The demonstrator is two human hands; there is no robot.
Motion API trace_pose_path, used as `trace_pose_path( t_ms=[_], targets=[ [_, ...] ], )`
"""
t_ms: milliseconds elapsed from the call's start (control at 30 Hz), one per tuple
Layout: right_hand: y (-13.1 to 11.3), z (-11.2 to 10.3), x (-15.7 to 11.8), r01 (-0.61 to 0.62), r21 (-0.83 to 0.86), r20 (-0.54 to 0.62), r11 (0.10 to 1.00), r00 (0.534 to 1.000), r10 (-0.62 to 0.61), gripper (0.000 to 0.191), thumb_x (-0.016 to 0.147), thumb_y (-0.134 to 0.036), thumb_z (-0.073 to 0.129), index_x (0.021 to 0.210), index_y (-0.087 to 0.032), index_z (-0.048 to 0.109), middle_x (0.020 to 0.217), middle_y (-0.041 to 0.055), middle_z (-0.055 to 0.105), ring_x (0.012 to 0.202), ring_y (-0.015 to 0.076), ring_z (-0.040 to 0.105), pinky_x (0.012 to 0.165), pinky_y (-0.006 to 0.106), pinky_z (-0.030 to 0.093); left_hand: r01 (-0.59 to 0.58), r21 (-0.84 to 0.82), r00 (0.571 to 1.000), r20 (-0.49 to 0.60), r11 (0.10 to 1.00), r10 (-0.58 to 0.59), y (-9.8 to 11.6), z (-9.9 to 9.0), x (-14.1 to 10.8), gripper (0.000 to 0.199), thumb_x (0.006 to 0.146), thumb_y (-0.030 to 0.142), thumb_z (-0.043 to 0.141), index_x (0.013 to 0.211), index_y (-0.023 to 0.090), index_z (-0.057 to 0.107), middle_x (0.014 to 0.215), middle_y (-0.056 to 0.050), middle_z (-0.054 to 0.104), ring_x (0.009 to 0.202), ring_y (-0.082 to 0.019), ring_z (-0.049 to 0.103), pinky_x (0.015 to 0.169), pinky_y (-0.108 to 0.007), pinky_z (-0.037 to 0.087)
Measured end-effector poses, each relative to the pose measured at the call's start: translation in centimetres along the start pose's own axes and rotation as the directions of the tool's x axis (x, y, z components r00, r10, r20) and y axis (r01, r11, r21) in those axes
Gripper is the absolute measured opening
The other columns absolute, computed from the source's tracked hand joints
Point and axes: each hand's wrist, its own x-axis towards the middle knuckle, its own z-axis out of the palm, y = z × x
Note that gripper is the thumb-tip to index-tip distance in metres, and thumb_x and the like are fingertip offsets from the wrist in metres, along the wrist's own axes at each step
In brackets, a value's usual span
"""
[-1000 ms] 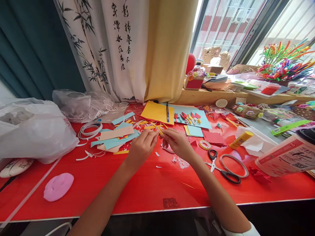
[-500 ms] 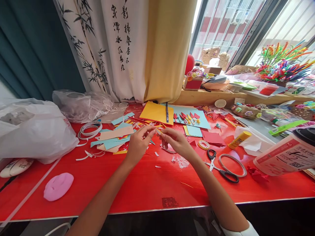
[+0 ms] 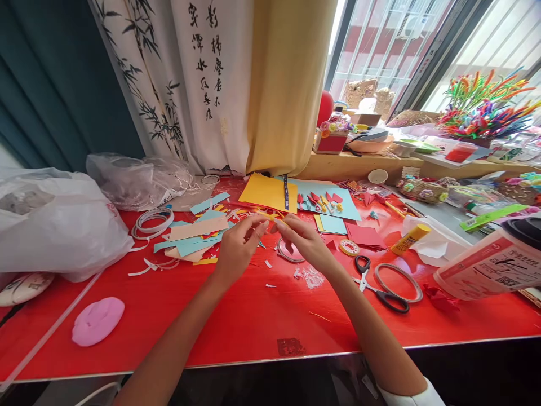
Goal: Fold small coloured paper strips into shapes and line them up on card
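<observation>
Over the middle of the red table, my left hand (image 3: pixel 242 243) and my right hand (image 3: pixel 305 238) meet fingertip to fingertip. Both are closed in a pinch on a narrow yellow paper strip (image 3: pixel 269 217), most of it hidden by the fingers. Beside my left hand lies a loose pile of cut blue paper strips (image 3: pixel 198 244) and a peach paper strip (image 3: pixel 198 228). Under my right hand is a ring-shaped coil (image 3: pixel 291 255), with a clump of white shreds (image 3: pixel 313 277) nearer to me. Small folded red and yellow paper pieces (image 3: pixel 325 202) rest on a blue sheet behind.
Black-handled scissors (image 3: pixel 391 300), a clear tape ring (image 3: pixel 399 282), a glue stick (image 3: pixel 411 239) and a large cup (image 3: pixel 482 265) stand or lie at right. At left are a white plastic bag (image 3: pixel 59 225) and a pink lump (image 3: pixel 98 321). Yellow sheets (image 3: pixel 266 193) lie at the back.
My fingers have shifted slightly on the yellow paper strip, and my right-hand fingers now lie straighter along it. The view has moved very little; the things on the table stay put.
</observation>
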Motion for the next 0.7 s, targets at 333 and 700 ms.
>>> trace_pose_path(
  t_ms=[333, 700],
  targets=[
    [0.1, 4.7, -0.3, -0.058, 0.604, 0.062, 0.795, 0.998, 0.026, 0.04, 0.089, -0.048, 0.028, 0.125, -0.038, 0.04, 0.134, -0.002, 0.036, 0.121, 0.0165, 0.036, 0.095, 0.037, 0.037, -0.186, -0.02, 0.982, -0.026, 0.982, 0.185, -0.3, 0.9, -0.1, 0.016, 0.08, 0.035, 0.053, 0.083, 0.021, 0.06, 0.103, -0.003, 0.046, 0.069, -0.008, 0.05, 0.062, -0.022, 0.047],
    [-1.9, -2.5, -3.3, -0.154, -0.03, 0.213, 0.988, 0.964, 0.156, 0.042, 0.088, -0.034, 0.042, 0.13, -0.032, 0.037, 0.125, 0.0046, 0.048, 0.106, 0.016, 0.05, 0.092, 0.039, 0.043, 0.363, -0.559, 0.896, 0.428, 0.746, -0.116, 0.7, 1.0, 0.1, 0.029, 0.076, 0.044, 0.054, 0.087, 0.017, 0.052, 0.078, -0.001, 0.058, 0.062, -0.011, 0.055, 0.05, -0.024, 0.051]
  ],
)
